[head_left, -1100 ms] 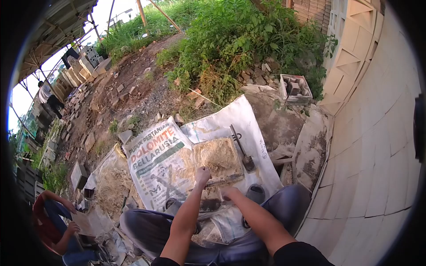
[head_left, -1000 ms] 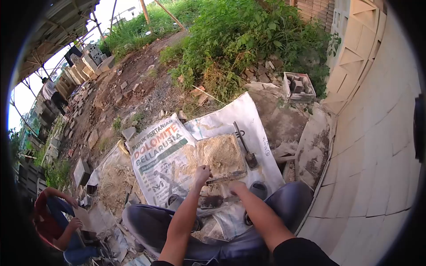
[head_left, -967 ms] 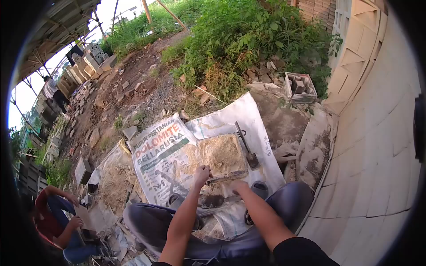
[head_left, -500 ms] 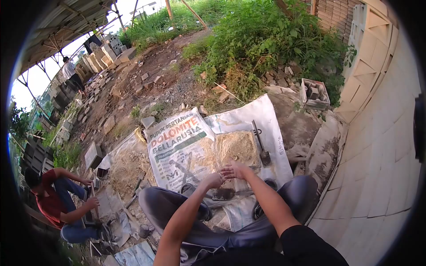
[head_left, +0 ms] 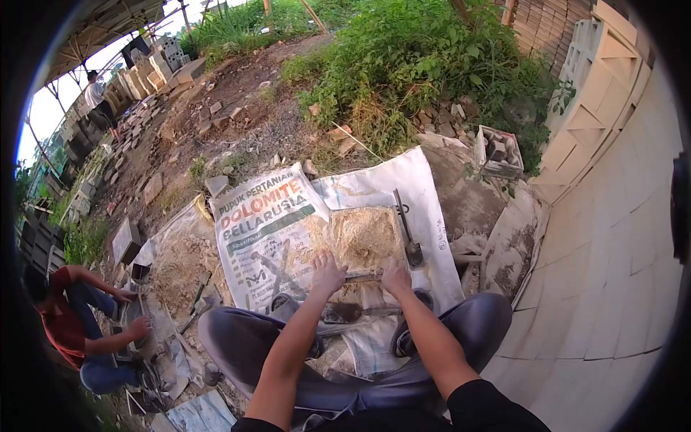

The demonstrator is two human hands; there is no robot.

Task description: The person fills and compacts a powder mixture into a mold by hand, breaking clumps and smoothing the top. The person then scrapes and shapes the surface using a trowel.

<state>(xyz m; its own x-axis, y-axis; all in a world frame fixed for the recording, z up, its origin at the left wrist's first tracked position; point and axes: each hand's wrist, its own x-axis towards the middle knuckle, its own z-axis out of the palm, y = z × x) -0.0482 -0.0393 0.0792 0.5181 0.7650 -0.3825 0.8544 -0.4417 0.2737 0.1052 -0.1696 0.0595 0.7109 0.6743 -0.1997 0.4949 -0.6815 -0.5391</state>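
A shallow square mould (head_left: 332, 229), filled level with pale, sandy mix (head_left: 366, 232), lies on the printed white sacks in front of me. My left hand (head_left: 327, 276) is at its near left corner, fingers stretched forward and apart. At the near right corner is my right hand (head_left: 396, 276); its fingertips are partly hidden, and its grip is unclear. Beyond the mould's right side rests a long-handled hammer-like tool (head_left: 412, 248). Closer to my feet, a dark trowel-like blade (head_left: 342, 312) lies on the ground.
Printed sack (head_left: 270, 205) spreads under the work, with a heap of sandy mix (head_left: 183, 259) to its left. A person in a red shirt (head_left: 65, 327) crouches at left; another person (head_left: 98, 101) stands far off. A crate (head_left: 499, 151) stands right, near pale wall panels (head_left: 597, 266).
My hands were together over the near edge of the mould; now they have separated to its two near corners. The crouching person's hands have lowered. The view has shifted slightly.
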